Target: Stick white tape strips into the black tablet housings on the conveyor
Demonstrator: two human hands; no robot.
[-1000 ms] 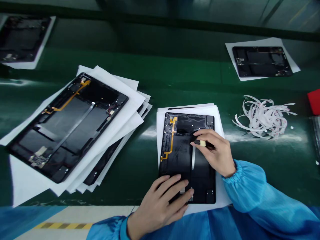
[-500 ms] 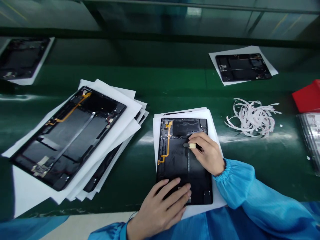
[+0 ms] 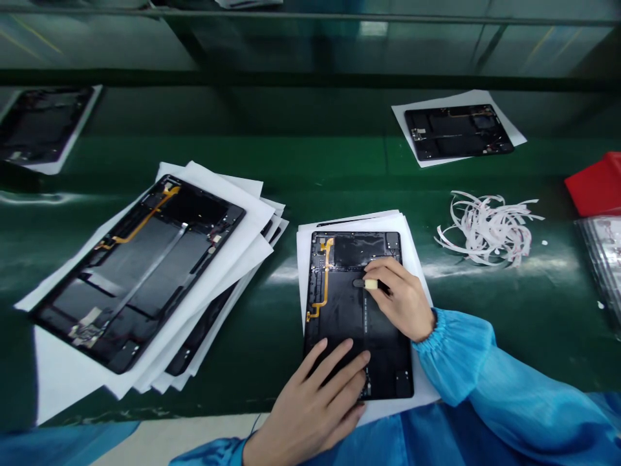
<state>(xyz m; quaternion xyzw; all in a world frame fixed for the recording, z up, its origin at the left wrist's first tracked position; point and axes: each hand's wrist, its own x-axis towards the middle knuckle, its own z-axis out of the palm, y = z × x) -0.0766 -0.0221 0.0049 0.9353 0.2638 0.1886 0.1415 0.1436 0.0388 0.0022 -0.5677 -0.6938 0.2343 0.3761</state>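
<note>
A black tablet housing (image 3: 339, 336), its inside facing up, lies on white paper sheets (image 3: 417, 259) in front of me. An orange flex cable (image 3: 326, 285) runs along its left side. My left hand (image 3: 323, 395) rests over the lower left part of the housing, fingers spread. My right hand (image 3: 400, 294) pinches a small tool (image 3: 370, 284) with a cream grip and a dark rounded tip. That tip is over the housing's upper middle, by a thin vertical strip; whether it touches is unclear. The tool's rear end is hidden in my fingers.
To the left, another tablet housing (image 3: 145, 272) tops a stack of housings and paper. Farther back are two more housings (image 3: 458, 133) (image 3: 46, 123) on paper. A tangle of white strips (image 3: 490, 230) lies right, near a red bin (image 3: 594, 188) and clear plastic trays (image 3: 601, 259).
The two far housings have shifted left relative to the near stack. The view has turned slightly. My left-hand fingers have moved slightly; my right hand keeps its pinch in nearly the same spot.
</note>
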